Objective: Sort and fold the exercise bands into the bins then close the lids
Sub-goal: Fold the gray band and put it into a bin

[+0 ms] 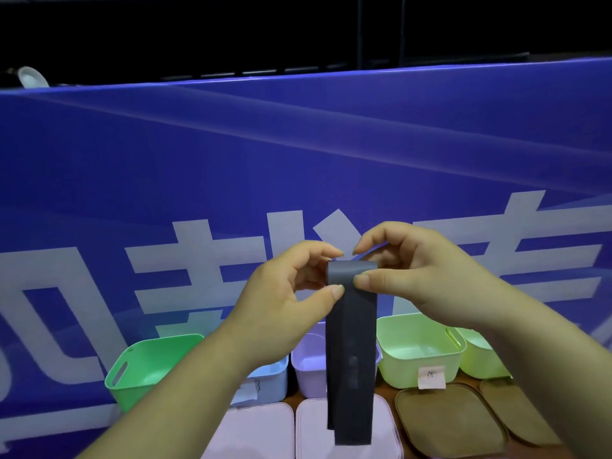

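Note:
A dark grey exercise band (pixel 351 342) hangs straight down in front of me, held up at its top fold. My left hand (pixel 291 293) pinches its upper left edge between thumb and fingers. My right hand (pixel 407 270) pinches the upper right edge the same way. Below stand several open bins in a row: a green bin (pixel 145 366), a light blue bin (pixel 268 376), a lilac bin (pixel 309 362), a pale green bin (pixel 419 349) with a paper label, and a yellow-green bin (pixel 480 356) at the right. The band hides part of the lilac bin.
Two pinkish-white lids (pixel 261 432) (pixel 314 429) lie flat in front of the bins, and two brown lids (pixel 447 422) (pixel 516 412) lie to their right. A tall blue banner (pixel 298 160) with white characters stands right behind the bins.

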